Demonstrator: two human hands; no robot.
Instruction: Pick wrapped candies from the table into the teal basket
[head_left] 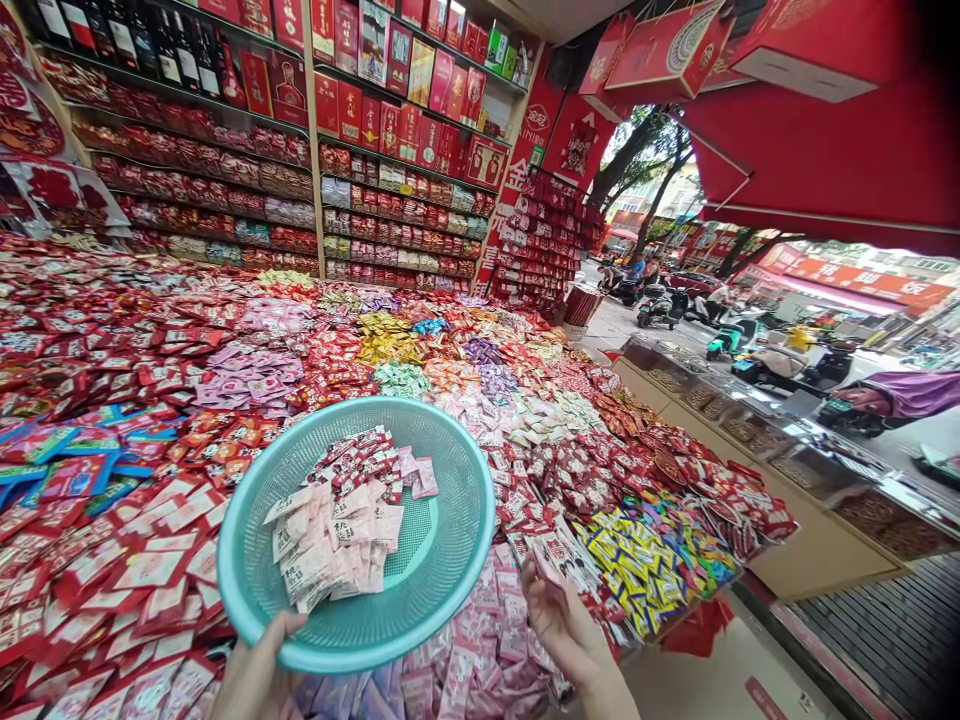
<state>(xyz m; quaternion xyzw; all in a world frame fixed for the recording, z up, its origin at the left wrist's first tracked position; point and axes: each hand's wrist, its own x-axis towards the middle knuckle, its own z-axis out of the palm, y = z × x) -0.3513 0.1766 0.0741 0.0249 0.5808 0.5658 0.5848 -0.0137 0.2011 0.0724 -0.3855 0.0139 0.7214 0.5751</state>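
Observation:
My left hand (pixel 262 665) grips the near left rim of a turquoise plastic basket (pixel 469 500), thumb over the edge. Inside it, pale pink wrapped candy packets (pixel 337 540) lie heaped beside red and white candy packets (pixel 367 455) and a few small pink candy packets (pixel 421 475). To the right of the basket is my right hand (pixel 562 620), its fingers curled among the wrapped candies. What lies between those fingertips is hard to make out. Pink candy packets (pixel 480 640) spread below and between my hands.
Piles of wrapped candy (pixel 150 560) cover the wide display, with yellow candy packets (pixel 637 570) near its right edge. Shelves of red boxes and bagged goods (pixel 405 130) stand behind. Clear-topped bins (pixel 750 430) line the right, and scooters (pixel 727 340) are parked outside.

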